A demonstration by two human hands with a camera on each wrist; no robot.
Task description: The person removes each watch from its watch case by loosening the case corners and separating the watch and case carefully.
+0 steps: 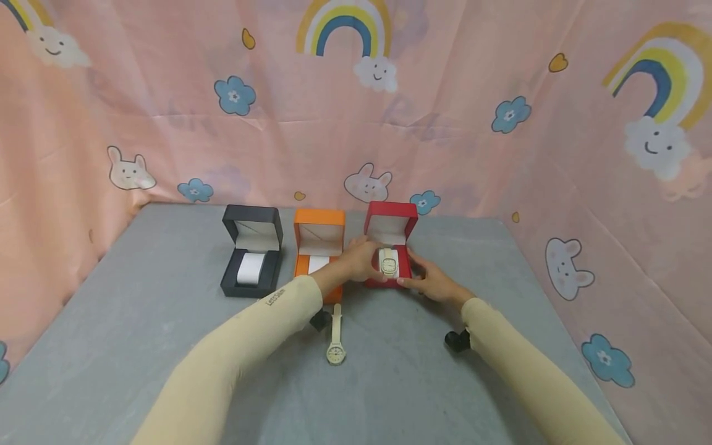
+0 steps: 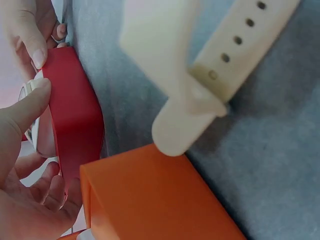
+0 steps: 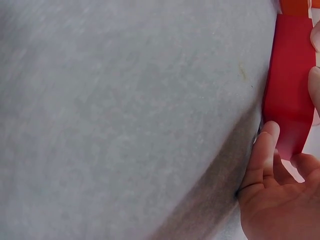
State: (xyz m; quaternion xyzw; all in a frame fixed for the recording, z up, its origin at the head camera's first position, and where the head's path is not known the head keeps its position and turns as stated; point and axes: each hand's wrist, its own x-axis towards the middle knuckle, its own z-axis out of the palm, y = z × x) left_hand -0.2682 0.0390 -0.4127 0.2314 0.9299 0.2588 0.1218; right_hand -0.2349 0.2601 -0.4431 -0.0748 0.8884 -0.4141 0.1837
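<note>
At the back right of the table an open red watch box (image 1: 392, 210) holds a cream-strapped watch (image 1: 389, 264) with a squarish case, set on its white cushion. My left hand (image 1: 360, 259) grips the box's left side, its thumb at the front edge near the watch. From the right side my right hand (image 1: 436, 283) holds the same box, thumb at the front and fingers along the wall. The left wrist view shows both thumbs on the red front wall (image 2: 77, 95). In the right wrist view, fingers (image 3: 262, 155) touch the box's lower corner.
Left of the red box stand an open orange watch box (image 1: 319, 216), partly behind my left forearm, and an open black one (image 1: 252, 213); both have white cushions. A cream watch (image 1: 336, 353) with a round dial lies in front. Patterned pink cloth (image 1: 445, 123) hangs behind the table.
</note>
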